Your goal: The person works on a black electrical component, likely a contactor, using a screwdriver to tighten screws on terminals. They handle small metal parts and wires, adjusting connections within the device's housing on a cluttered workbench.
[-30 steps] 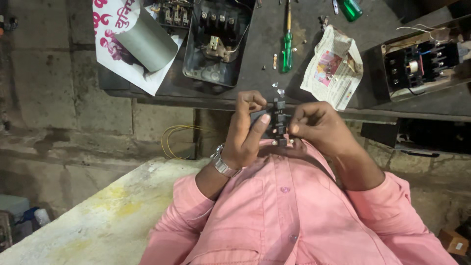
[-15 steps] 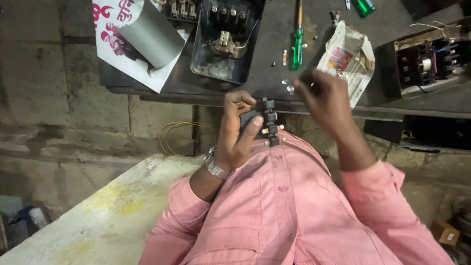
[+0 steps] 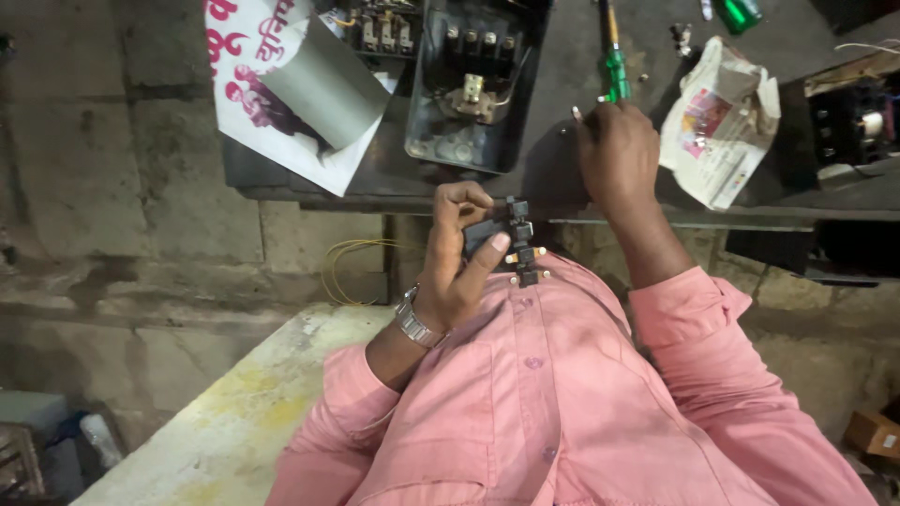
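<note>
Your left hand (image 3: 457,258) is curled around a small black switch part (image 3: 511,239) with brass terminals, thumb pressed on its side, holding it close to your chest over your pink shirt (image 3: 562,394). A metal watch (image 3: 411,320) sits on that wrist.

Your right hand (image 3: 617,155) is stretched out ahead over the dark worktop (image 3: 562,66), knuckles up and fingers curled under, well apart from the part. You cannot tell whether it has hold of anything. Just beyond its fingertips lies a green-handled screwdriver (image 3: 614,56).

Left of the right hand, and ahead of the left, an open black switch box (image 3: 478,84) rests on the worktop. Further left is a white sheet with pink print (image 3: 272,103), with a grey roll (image 3: 323,84) on it. To the right of the right hand lies crumpled newspaper (image 3: 717,122). Below the worktop edge, left of your left hand, a loop of yellow wire (image 3: 356,267) hangs against the wall.
</note>
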